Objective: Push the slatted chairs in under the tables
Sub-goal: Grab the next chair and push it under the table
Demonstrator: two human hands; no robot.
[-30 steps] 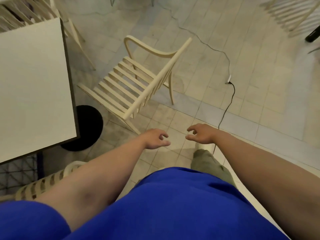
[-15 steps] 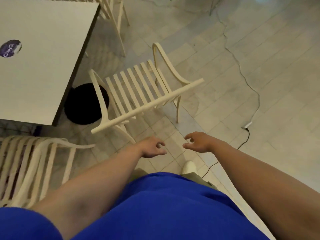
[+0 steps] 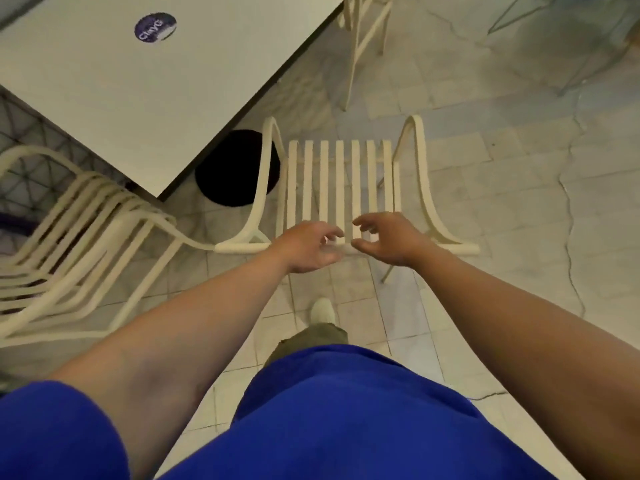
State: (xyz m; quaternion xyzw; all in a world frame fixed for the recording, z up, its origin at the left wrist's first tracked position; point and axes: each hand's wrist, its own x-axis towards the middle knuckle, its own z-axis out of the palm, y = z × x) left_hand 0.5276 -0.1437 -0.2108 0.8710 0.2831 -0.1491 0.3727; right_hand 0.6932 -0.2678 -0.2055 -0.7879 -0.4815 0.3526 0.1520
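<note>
The chair (image 3: 339, 181) stands at my 12 o'clock, its back toward me and its seat slats running away from me. It is out on the open floor, with only its front left corner near the table (image 3: 138, 98). The table fills my 10 to 11 o'clock, and its black base (image 3: 228, 171) shows at 11, just left of the chair's left arm.

Both my hands hover over the middle of the top rail (image 3: 242, 247), which I judge the best place to drive the chair from. The left hand (image 3: 306, 247) is at the rail with its fingers loosely curled and parted. Its tips are blurred, so I cannot tell whether they touch the wood. The right hand (image 3: 391, 239) sits just beside it, with fingers (image 3: 367, 223) and thumb held apart in a wide C over the rail and nothing between them. Neither hand grips anything yet.

Since the table lies left of the chair's line, I judge the push must swing the chair toward 11 o'clock, not straight ahead. A second chair (image 3: 187, 237) at my 9 o'clock ends just beside the rail's left tip and could snag. A cable (image 3: 568, 202) trails across the floor at 2 o'clock, well apart.
</note>
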